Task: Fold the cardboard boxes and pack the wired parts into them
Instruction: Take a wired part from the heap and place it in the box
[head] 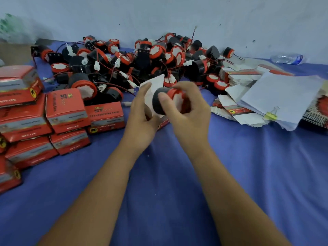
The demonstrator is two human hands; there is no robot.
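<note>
My right hand (pixel 190 110) grips a round black part with a red rim (pixel 160 105), thumb across its black side. My left hand (pixel 142 114) holds a folded cardboard box (pixel 154 86) whose white inner flap stands open behind the part; a red edge of it shows below my hands. Both hands meet above the blue cloth, in front of a big heap of black-and-red wired parts (pixel 142 59). Whether the part sits inside the box is hidden by my fingers.
Several closed red boxes (pixel 65 110) are stacked at the left. Flat unfolded box blanks (pixel 284 96) with a yellow binder clip (pixel 271 114) lie at the right. A plastic bottle (pixel 287 58) lies by the wall. Blue cloth (pixel 168 174) covers the surface.
</note>
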